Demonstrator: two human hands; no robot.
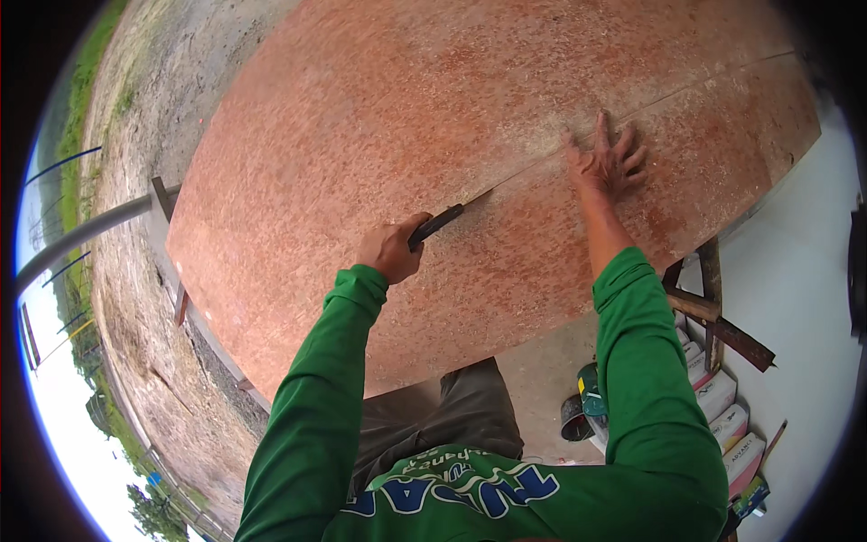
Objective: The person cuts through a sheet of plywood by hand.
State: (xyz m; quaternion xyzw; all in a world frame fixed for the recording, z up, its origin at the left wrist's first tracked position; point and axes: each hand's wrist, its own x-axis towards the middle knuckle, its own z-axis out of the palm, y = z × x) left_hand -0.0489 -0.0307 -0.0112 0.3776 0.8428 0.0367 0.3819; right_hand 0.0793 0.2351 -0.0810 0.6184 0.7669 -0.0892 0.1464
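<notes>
My left hand [390, 249] is closed round the black handle of a handsaw [437, 226]. Only a short, narrow stretch of its blade shows, where it meets a large reddish board [316, 181]. From the blade a thin straight cut line [686, 94] runs up and right to the board's far right edge. My right hand [609, 164] lies on the board with fingers spread, beside this line and holding nothing. Pale sawdust is scattered over the surface, thicker along the line.
Wooden supports [710, 303] show under the board's right side. Below at the right are stacked bags [718, 395] and a dark bucket [574, 417], near a pale wall [786, 289]. Rough ground [126, 280] and a grey pipe [86, 237] lie beyond the left edge.
</notes>
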